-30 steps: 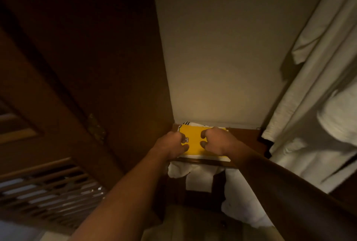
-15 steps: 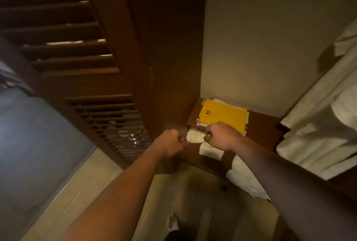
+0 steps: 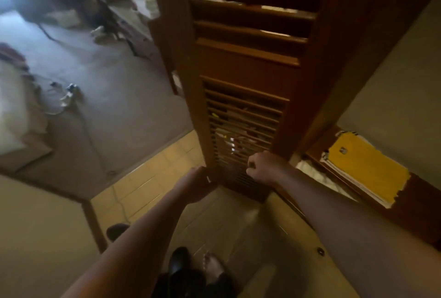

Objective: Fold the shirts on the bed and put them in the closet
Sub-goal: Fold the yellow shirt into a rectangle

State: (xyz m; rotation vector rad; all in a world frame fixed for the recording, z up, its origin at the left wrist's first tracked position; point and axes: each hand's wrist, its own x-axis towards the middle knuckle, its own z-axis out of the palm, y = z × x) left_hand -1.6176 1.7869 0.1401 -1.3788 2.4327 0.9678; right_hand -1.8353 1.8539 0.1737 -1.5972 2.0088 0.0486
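Withdrawn from the folded yellow shirt (image 3: 367,168), now topping a pile on the closet shelf (image 3: 420,199) at 3 o'clock, both hands front the louvred closet door (image 3: 243,97): left hand (image 3: 199,184) relaxed at its edge, right hand (image 3: 263,166) fisted, empty; tiled floor (image 3: 152,178) at 6, bed (image 3: 12,111) at 9.

A folded yellow shirt (image 3: 365,166) was seen lying flat atop a stack of folded shirts on the closet shelf (image 3: 424,204).

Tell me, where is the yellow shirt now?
The folded yellow shirt lies on a wooden closet shelf at the right of the head view, beside the louvered door.
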